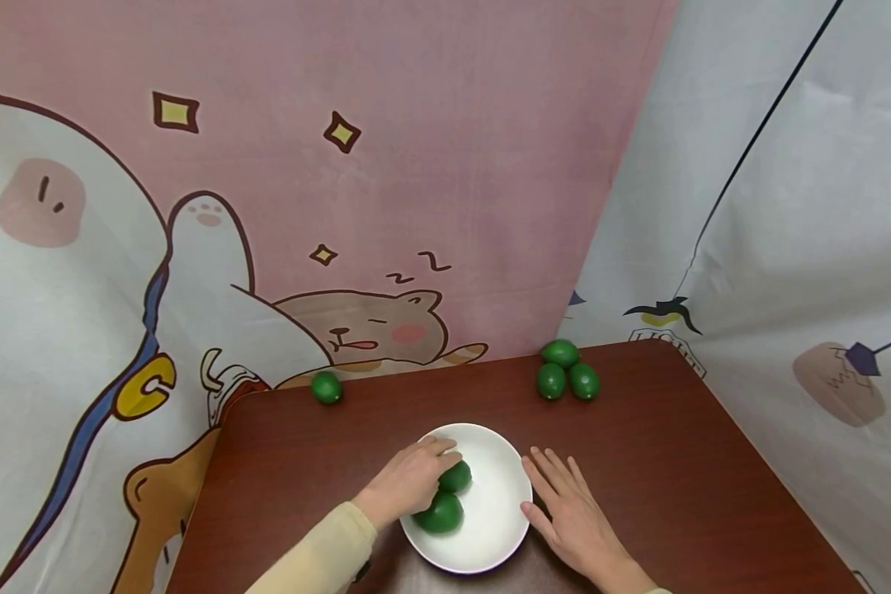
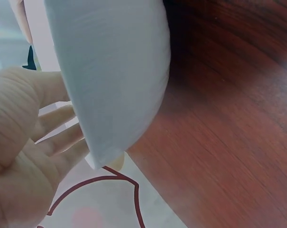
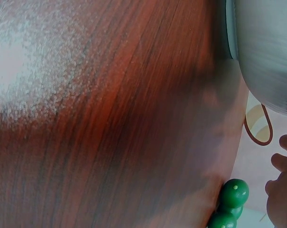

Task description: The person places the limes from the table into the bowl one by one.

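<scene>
A white bowl (image 1: pixel 490 528) stands on the table with two green limes in its left half. My left hand (image 1: pixel 408 478) reaches over the left rim, its fingers curled round the farther lime (image 1: pixel 456 476). The nearer lime (image 1: pixel 440 513) lies just below that hand. In the left wrist view the bowl's wall (image 2: pixel 115 80) hides the left fingertips and both limes. My right hand (image 1: pixel 575 516) lies at the bowl's right rim, fingers straight and slightly spread, holding nothing. Its fingers (image 3: pixel 283 164) show dark below the bowl (image 3: pixel 269 47) in the right wrist view.
Three limes (image 1: pixel 560 355) sit grouped at the table's back right. A single lime (image 1: pixel 327 388) is at the back left edge. Behind the brown wooden table (image 1: pixel 676 462) hangs a printed cartoon curtain (image 1: pixel 453 165), close to its back edge.
</scene>
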The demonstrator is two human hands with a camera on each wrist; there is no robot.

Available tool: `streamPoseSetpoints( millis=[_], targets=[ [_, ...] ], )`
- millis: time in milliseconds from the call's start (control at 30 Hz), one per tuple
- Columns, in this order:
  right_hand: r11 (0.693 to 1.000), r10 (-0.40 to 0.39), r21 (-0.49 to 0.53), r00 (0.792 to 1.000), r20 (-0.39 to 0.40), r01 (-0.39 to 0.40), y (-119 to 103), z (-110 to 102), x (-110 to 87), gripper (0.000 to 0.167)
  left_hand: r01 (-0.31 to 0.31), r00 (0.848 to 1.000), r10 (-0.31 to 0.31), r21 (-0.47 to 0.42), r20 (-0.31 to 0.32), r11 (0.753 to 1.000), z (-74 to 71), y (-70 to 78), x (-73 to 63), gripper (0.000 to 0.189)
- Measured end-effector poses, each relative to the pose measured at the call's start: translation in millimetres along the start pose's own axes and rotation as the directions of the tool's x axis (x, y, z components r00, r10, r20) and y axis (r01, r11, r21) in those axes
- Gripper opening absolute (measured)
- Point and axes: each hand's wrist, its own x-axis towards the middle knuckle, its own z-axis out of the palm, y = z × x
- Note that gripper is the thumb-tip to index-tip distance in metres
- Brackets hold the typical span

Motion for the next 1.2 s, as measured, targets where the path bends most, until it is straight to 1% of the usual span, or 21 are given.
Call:
streamPoseSetpoints(
  millis=[67, 200, 333, 400, 533, 733, 900, 1000, 1200],
  targets=[
    [1.000, 0.003, 0.005, 1.000, 0.003, -0.003, 0, 0, 0.0, 0.064, -0.014, 0.999, 0.014, -0.005, -0.035, 1.000, -1.4, -1.3, -2.1, 0.041],
    [1.000, 0.006, 0.000, 1.000, 0.004, -0.006, 0, -1, 0.0, 0.064, -0.038, 0.993, 0.038, 0.001, -0.109, 0.999, -2.4, -5.4, -6.4, 0.041],
    [1.000, 0.002, -0.012, 1.000, 0.001, -0.002, 0, -1, 0.0, 0.063, -0.029, 0.987, 0.027, -0.013, -0.159, 0.999, -3.0, -11.0, -10.4, 0.041],
    [1.000, -0.006, -0.006, 1.000, -0.002, 0.006, 0, -1, 0.3, 0.063, -0.028, 0.980, 0.022, -0.031, -0.196, 0.999, -2.9, -14.8, -12.3, 0.039],
    [1.000, -0.016, -0.003, 1.000, -0.010, 0.016, 1, -1, 0.3, 0.063, -0.017, 0.969, 0.002, -0.060, -0.247, 0.998, -2.5, -22.9, -16.6, 0.040],
    [1.000, -0.013, -0.012, 1.000, -0.008, 0.013, 1, -1, -0.5, 0.063, 0.028, 0.959, -0.049, -0.078, -0.279, 0.997, -1.7, -33.2, -22.9, 0.044],
    [1.000, -0.021, -0.009, 1.000, -0.010, 0.021, 1, -2, -0.6, 0.063, 0.062, 0.939, -0.081, -0.068, -0.333, 0.996, 0.4, -43.0, -27.4, 0.044],
    [1.000, -0.026, -0.005, 1.000, -0.012, 0.026, 1, -2, -0.4, 0.063, 0.084, 0.929, -0.102, -0.067, -0.355, 0.994, 1.1, -49.9, -29.5, 0.044],
    [0.999, -0.031, -0.009, 0.999, -0.013, 0.031, 1, -2, 0.1, 0.064, 0.136, 0.920, -0.152, -0.067, -0.363, 0.988, -1.2, -63.8, -32.5, 0.045]
  ],
)
